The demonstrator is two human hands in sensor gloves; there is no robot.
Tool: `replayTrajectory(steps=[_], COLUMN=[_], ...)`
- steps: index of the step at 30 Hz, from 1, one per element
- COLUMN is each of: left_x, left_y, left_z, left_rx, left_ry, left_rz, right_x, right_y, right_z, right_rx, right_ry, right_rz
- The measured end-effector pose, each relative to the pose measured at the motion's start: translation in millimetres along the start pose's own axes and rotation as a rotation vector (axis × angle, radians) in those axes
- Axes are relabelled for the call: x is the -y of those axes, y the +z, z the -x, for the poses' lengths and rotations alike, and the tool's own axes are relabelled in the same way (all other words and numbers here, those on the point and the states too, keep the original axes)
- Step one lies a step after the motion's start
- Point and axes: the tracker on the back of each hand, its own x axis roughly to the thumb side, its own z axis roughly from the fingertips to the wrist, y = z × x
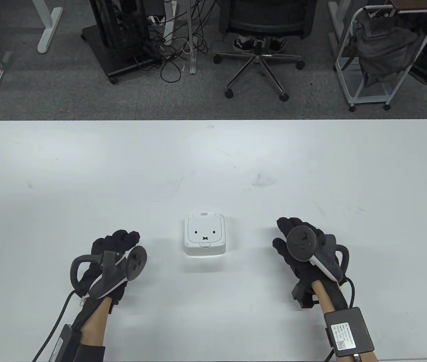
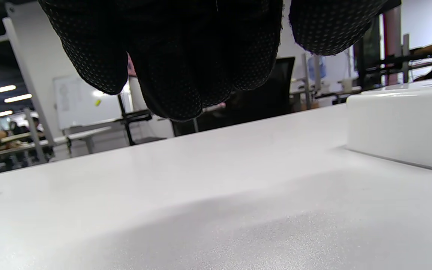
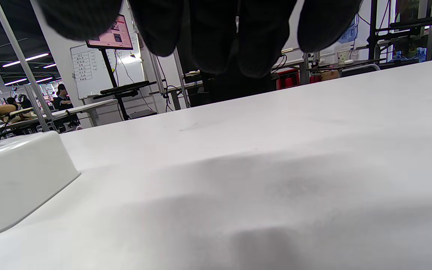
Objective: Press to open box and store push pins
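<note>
A small white box [image 1: 204, 235] with a rabbit face on its lid sits closed on the white table [image 1: 213, 158], between my hands. My left hand [image 1: 122, 239] is to the left of the box with its fingers curled in, apart from it. In the left wrist view the curled fingers [image 2: 178, 75] hang above the table, with the box [image 2: 403, 123] at the right; a small pink bit shows between them and I cannot tell what it is. My right hand [image 1: 285, 234] is to the right of the box, fingers spread and empty. The box [image 3: 17, 180] is at the left of the right wrist view. No push pins show on the table.
The table's far edge runs across the middle of the table view. Beyond it on the floor stand an office chair [image 1: 262, 56], a white wire cart [image 1: 383, 52] and cables.
</note>
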Motion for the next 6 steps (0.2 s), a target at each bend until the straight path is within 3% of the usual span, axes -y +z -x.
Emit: replayTrajectory(steps=[6], left_x=[-0.1], left_y=[0.0], left_z=[0.1], left_rx=[0.000], left_ry=[0.000], left_rz=[0.002], right_x=[-1.9], right_y=[-0.2], right_z=[-2.8], right_rx=[0.011], right_ry=[0.016], right_rz=[-0.009])
